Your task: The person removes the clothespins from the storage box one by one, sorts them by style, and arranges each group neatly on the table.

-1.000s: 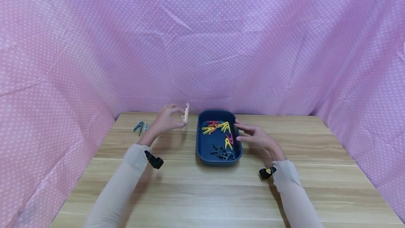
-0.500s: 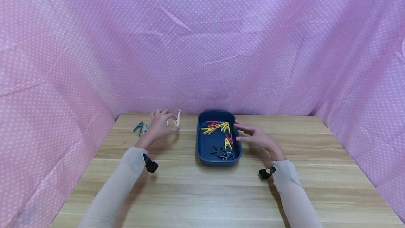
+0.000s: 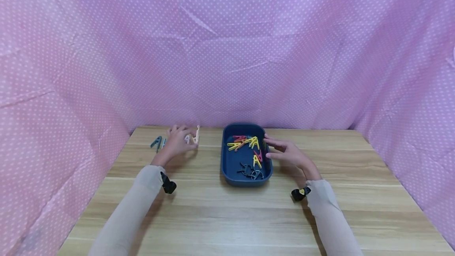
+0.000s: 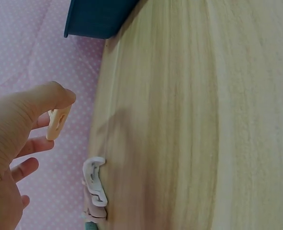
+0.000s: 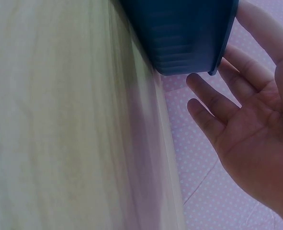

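My left hand (image 3: 175, 142) pinches a cream clothespin (image 3: 197, 134) between thumb and fingers, above the table's back left. In the left wrist view, the cream clothespin (image 4: 58, 123) hangs from the thumb side, apart from the tabletop. Below that hand lie a white clothespin (image 4: 94, 181), a pinkish one (image 4: 93, 207) and a bit of something teal (image 4: 91, 225). Dark blue bin (image 3: 247, 183) stands at the table's middle back. Fingers of my right hand (image 3: 290, 155) rest on its right rim, spread and fairly straight; the right wrist view shows the hand (image 5: 261, 115) beside the bin's wall.
Inside the bin lie yellow clothespins (image 3: 253, 142), red ones (image 3: 239, 138) and dark clips with rings (image 3: 249, 172). A blue-grey clothespin (image 3: 156, 143) and a light blue one (image 3: 163, 144) lie left of my left hand. A pink dotted cloth (image 3: 227, 50) hangs behind the table (image 3: 227, 224).
My left hand has moved left and lower, away from the bin, still pinching the cream clothespin. My right hand stays at the bin's rim.
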`<state>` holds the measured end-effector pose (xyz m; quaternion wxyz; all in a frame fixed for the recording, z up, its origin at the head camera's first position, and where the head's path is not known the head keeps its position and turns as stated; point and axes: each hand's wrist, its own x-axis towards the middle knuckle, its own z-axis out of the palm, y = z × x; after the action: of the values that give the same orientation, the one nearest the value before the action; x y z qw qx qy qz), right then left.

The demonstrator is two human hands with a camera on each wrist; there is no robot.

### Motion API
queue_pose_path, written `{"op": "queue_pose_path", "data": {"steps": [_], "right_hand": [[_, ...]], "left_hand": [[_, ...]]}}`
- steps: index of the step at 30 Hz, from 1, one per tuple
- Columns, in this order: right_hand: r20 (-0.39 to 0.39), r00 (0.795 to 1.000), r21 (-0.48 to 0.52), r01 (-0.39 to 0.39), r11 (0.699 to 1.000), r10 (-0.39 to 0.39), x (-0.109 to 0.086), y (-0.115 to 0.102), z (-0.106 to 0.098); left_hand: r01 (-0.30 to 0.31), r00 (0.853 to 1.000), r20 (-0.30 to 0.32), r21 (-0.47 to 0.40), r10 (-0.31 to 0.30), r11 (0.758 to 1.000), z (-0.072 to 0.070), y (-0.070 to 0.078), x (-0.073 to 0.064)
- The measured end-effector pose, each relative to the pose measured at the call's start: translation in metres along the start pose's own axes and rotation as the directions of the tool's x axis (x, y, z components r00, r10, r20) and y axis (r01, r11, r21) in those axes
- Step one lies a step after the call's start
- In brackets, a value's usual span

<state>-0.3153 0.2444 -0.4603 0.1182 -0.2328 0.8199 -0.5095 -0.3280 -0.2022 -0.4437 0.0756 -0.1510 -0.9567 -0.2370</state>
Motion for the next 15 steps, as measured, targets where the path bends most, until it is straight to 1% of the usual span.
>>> {"op": "queue_pose_path", "data": {"steps": [9, 15], "right_hand": [[0.005, 1.0, 0.013, -0.016, 1.0, 0.016, -0.0006, -0.0019, -0.0001], [0.0, 1.0, -0.011, -0.001, 1.0, 0.001, -0.0008, -0.0015, -0.0003]], "left_hand": [[0.027, 0.996, 0.08, 0.03, -0.029, 0.999, 0.0064, -0.0061, -0.0008], [0.031, 0.994, 0.103, 0.034, -0.035, 0.999, 0.0094, -0.0069, 0.0009]]}}
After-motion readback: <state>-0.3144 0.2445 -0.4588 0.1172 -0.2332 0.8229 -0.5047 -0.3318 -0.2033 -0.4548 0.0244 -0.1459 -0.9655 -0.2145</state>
